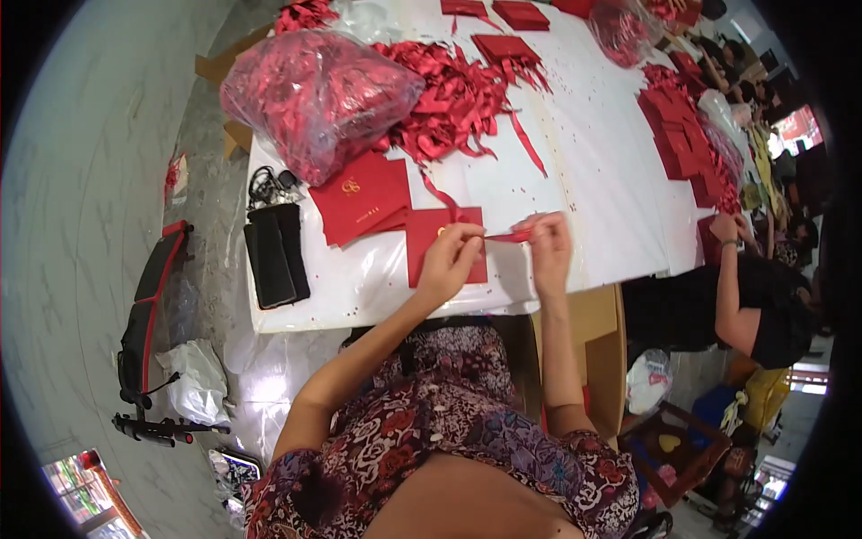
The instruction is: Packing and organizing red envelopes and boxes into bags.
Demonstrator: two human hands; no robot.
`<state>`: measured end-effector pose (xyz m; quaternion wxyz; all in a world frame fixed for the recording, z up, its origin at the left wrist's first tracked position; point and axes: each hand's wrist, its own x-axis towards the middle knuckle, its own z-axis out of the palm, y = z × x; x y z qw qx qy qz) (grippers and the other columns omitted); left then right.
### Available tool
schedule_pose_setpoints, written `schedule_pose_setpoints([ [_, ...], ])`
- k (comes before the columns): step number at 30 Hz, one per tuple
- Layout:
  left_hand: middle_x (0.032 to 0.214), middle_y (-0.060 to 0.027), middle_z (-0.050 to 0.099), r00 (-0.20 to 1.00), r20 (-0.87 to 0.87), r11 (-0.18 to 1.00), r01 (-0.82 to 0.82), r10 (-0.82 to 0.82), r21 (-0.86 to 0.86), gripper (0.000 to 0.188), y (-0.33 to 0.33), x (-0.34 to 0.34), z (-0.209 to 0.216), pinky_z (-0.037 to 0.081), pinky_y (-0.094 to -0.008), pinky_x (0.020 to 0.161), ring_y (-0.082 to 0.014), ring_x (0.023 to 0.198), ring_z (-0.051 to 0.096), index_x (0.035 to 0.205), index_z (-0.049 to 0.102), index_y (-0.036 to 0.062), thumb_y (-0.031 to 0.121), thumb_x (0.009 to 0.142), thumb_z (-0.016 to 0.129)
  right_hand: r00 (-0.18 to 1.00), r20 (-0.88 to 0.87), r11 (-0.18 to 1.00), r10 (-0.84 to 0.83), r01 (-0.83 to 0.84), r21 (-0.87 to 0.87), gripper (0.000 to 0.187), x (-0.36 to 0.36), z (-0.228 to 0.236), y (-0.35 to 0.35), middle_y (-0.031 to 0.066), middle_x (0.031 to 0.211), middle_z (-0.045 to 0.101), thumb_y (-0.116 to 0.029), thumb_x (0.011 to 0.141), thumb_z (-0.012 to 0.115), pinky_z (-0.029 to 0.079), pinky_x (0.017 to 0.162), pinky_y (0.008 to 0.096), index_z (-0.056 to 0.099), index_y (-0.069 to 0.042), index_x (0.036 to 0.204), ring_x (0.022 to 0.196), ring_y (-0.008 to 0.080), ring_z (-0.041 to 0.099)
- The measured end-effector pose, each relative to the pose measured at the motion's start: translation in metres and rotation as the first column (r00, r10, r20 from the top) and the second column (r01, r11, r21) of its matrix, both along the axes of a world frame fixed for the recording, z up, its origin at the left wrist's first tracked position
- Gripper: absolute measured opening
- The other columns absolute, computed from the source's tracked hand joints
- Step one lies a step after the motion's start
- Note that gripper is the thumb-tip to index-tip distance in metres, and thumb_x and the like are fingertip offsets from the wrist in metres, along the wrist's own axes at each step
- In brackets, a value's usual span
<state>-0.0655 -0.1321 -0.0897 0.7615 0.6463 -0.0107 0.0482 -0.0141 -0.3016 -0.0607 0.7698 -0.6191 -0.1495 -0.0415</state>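
A red ribbon [507,237] is stretched between my two hands, just above the near part of the table. My left hand [450,263] pinches one part of it over a flat red square card [422,235] with gold print, and covers part of that card. My right hand [549,250] has its fingers closed round the ribbon, to the right of the card. Another length of red ribbon [439,193] runs from the far edge of the card toward a big heap of loose red ribbons [453,103]. More red cards [359,193] with gold print lie stacked to the left.
A clear plastic bag full of red ribbons [314,99] sits at the far left of the white-covered table [602,162]. A black pouch [277,256] lies near its left edge. Red boxes [673,139] line the right side, where another person's arm [732,278] reaches in.
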Motion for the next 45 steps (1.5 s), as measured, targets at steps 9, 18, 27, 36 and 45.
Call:
schedule_pose_setpoints([
  [9,0.117,-0.0181,0.055,0.947,0.318,0.620,-0.275,0.043,0.735,0.036,0.039,0.009,-0.029,0.049,-0.0377,0.085,-0.0319,0.096,0.058,0.119,0.059,0.0005,0.002,0.083,0.064,0.997,-0.037,0.985,-0.064,0.069,0.159,0.002,-0.026,0.061,-0.073,0.0045,0.080,0.052,0.000,0.093,0.054,0.050,0.065,0.0272,0.052,-0.001,0.094,0.065,0.0121,0.052],
  [18,0.119,-0.0175,0.055,0.988,0.146,0.215,-0.135,-0.039,0.967,0.071,0.025,0.032,-0.038,0.041,-0.0426,0.088,-0.0324,0.109,0.049,0.135,0.049,-0.0013,0.028,0.076,0.076,0.999,0.035,0.785,0.009,0.015,-0.620,0.014,-0.002,-0.032,0.015,0.0119,0.089,0.064,-0.007,0.089,0.066,0.050,0.072,0.0294,0.071,-0.002,0.101,0.080,0.0208,0.064],
  [27,0.108,-0.0088,0.057,0.981,0.182,0.300,-0.156,-0.061,0.941,0.058,0.029,0.030,-0.036,0.037,-0.0409,0.083,-0.0279,0.101,0.050,0.117,0.062,0.0055,0.031,0.069,0.081,0.993,-0.105,0.732,-0.056,-0.031,-0.680,0.011,0.015,-0.060,0.036,0.0129,0.079,0.068,-0.007,0.084,0.069,0.053,0.067,0.0346,0.062,-0.001,0.089,0.072,0.0260,0.067],
  [36,0.087,-0.0080,0.067,0.992,0.117,0.559,-0.074,-0.041,0.826,0.025,0.030,0.033,-0.040,0.040,-0.0416,0.079,-0.0283,0.083,0.061,0.102,0.063,0.0085,0.010,0.079,0.071,0.975,-0.221,0.720,-0.021,-0.138,-0.680,0.015,0.024,-0.058,0.030,0.0102,0.073,0.068,-0.008,0.078,0.074,0.053,0.064,0.0313,0.062,-0.001,0.083,0.066,0.0199,0.067],
  [45,0.085,-0.0094,0.071,0.992,0.048,0.635,0.037,-0.116,0.772,0.020,0.042,0.041,-0.038,0.041,-0.0412,0.080,-0.0286,0.080,0.064,0.097,0.066,0.0105,0.009,0.078,0.069,0.987,-0.161,0.692,-0.014,-0.107,-0.714,0.021,0.019,-0.047,0.038,0.0103,0.075,0.068,-0.014,0.076,0.080,0.053,0.063,0.0317,0.066,-0.001,0.083,0.068,0.0212,0.067],
])
